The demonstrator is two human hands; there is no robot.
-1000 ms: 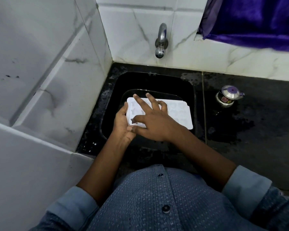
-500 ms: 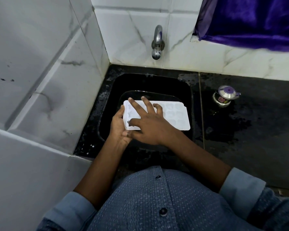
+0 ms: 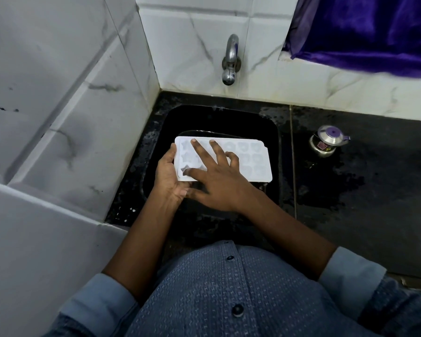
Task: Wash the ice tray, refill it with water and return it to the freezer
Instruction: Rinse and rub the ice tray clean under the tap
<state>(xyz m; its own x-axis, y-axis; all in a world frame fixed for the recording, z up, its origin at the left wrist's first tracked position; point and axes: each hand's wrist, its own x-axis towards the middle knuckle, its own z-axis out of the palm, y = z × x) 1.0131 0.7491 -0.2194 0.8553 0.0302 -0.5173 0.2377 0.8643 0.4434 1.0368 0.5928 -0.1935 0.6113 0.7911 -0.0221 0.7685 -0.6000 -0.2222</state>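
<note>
ice tray point(image 3: 250, 161) lengthwise left-right, seemingly level | left hand point(image 3: 167, 176) grips end | right hand point(image 3: 219, 186) fingers spread atop

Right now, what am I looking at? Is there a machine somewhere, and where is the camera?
There is no machine here. These are a person's two bare hands, seen from a camera worn on the head and looking down. The left hand grips the left end of a white ice tray over a black sink. The right hand lies on top of it with fingers spread. A tap sticks out of the tiled wall above, and no running water shows. To the right, a small steel pot stands on the dark counter.
</note>
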